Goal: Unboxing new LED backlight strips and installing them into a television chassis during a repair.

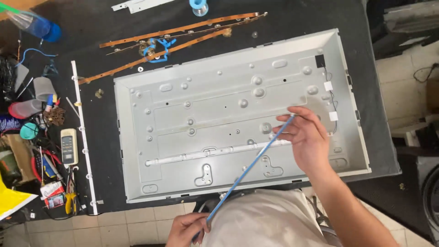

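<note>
The blue strip (pixel 249 167) runs on a slant from my left hand (pixel 187 228), low at my waist, up to my right hand (pixel 306 137), which is over the right part of the metal back panel (pixel 219 91). My left hand pinches the lower end between thumb and fingers; my right hand holds the upper end with the fingertips closed on it, the tip showing just past my index finger. So the strip hangs in the air above the panel and crosses over its near edge.

The panel lies flat on the dark table (pixel 91 27), a pale grey tray with raised rims, embossed bumps and screw holes. One white LED strip (pixel 215 153) lies inside it along the lower part, passing under the blue strip. Small white connectors (pixel 328 86) and thin black wires sit near the panel's right rim.

Beyond the panel, on the far side of the table, lie two long copper-coloured strips (pixel 178 31) with a blue clip (pixel 157 48) between them. Another white strip (pixel 84 137) lies along the panel's left side. Further left is a white remote control (pixel 69 146) among plastic cups, pliers and loose wires.
</note>
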